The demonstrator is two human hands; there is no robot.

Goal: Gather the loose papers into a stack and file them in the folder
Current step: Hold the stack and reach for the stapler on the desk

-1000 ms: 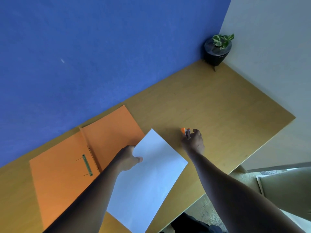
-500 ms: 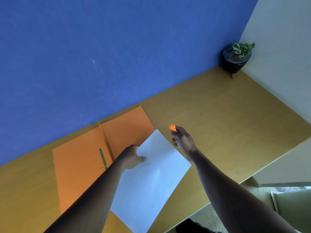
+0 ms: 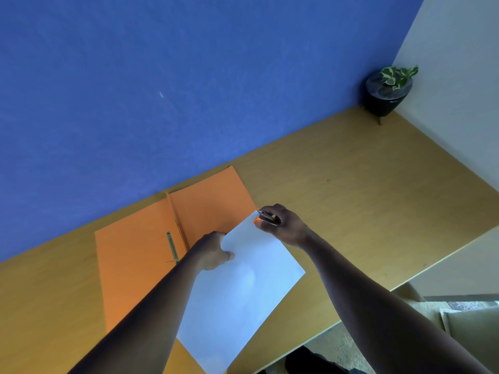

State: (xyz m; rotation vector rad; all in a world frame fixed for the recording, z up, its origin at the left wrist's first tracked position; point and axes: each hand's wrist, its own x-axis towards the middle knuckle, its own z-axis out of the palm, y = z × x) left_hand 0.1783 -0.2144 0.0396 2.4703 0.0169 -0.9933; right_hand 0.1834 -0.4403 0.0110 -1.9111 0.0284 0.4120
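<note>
A stack of white papers (image 3: 243,292) lies slanted on the wooden desk, partly over the open orange folder (image 3: 129,265). My left hand (image 3: 213,252) grips the stack's upper left edge, thumb on top. My right hand (image 3: 283,225) holds a small orange and metal stapler (image 3: 263,218) whose jaws sit over the stack's top corner. The folder lies flat, with its green metal fastener (image 3: 172,247) exposed near the spine.
The wooden desk (image 3: 364,198) meets a blue wall behind and a white wall on the right. A black pot with a small green plant (image 3: 388,90) stands in the far right corner. The desk's front edge runs diagonally at lower right, floor below.
My right hand picked the stapler up off the desk and carried it left to the top corner of the papers. My left hand kept its hold on the stack.
</note>
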